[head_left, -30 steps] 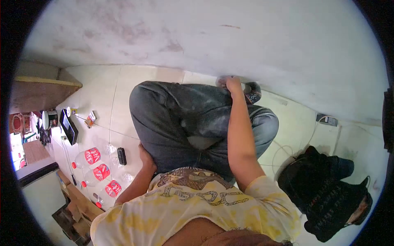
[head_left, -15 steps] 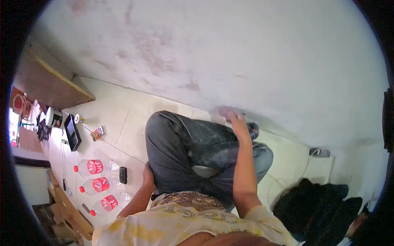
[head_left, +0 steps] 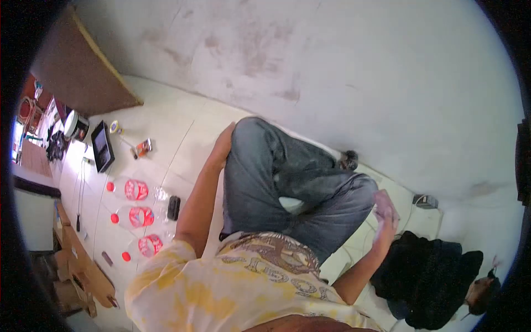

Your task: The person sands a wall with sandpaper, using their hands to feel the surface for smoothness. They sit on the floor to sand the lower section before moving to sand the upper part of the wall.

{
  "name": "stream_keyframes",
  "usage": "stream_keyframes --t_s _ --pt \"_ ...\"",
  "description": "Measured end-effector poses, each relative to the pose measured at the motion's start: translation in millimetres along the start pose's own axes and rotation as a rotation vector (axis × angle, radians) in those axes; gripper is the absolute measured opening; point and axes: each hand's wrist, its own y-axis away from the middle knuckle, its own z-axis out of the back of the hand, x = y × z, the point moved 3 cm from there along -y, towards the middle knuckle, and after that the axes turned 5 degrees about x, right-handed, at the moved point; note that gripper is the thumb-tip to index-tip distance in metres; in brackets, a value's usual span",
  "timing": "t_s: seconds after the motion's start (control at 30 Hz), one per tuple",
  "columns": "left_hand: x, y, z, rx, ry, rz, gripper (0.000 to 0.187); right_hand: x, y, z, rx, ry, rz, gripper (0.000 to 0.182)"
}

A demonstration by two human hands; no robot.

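Observation:
My left hand (head_left: 224,145) rests against the outer side of my left knee (head_left: 249,133), with its fingers partly hidden by the trouser leg. It seems to hold nothing. By my right knee (head_left: 362,191), away from the wall (head_left: 332,88), is my right hand (head_left: 387,220). Its fingers are closed around a flat, pinkish-grey piece (head_left: 381,200), too blurred to name. The wall in front is whitish-grey with brownish, patchy marks.
Several items lie on the tiled floor at left: plastic bottles (head_left: 136,190) with red caps, a black case (head_left: 173,208), a black tray (head_left: 102,146), a tub (head_left: 76,126) and an orange packet (head_left: 144,147). Dark cloth (head_left: 423,276) and a socket box (head_left: 425,201) are at right.
My right hand has left the foot of the wall and come back to my right knee. My left hand has slid forward along my left knee. The view has shifted.

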Motion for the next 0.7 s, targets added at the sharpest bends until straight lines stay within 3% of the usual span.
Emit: stream_keyframes --t_s 0.07,0.2,0.37,0.47,0.53,0.6,0.7 --pt "8 -4 4 0.033 -0.015 -0.073 0.056 -12 14 27 -0.097 0.003 0.003 0.052" --pt "-19 39 -11 0.07 -0.146 -0.293 0.051 12 25 19 -0.182 0.004 0.082 0.052" --pt "-24 92 -15 0.09 -0.151 -0.536 0.045 44 12 -4 -0.089 -0.044 0.233 0.046" --pt "35 99 15 0.039 -0.178 -0.417 0.042 69 11 -16 -0.026 -0.085 0.297 0.045" --pt "69 112 33 0.0 -0.402 -0.198 0.04 76 10 -20 -0.008 -0.108 0.331 0.043" --pt "128 117 65 -0.049 -0.598 -0.141 0.036 79 6 -19 0.0 -0.12 0.368 0.041" --pt "187 134 100 -0.12 -0.557 -0.008 0.032 79 -4 -21 -0.113 -0.19 0.384 0.039"
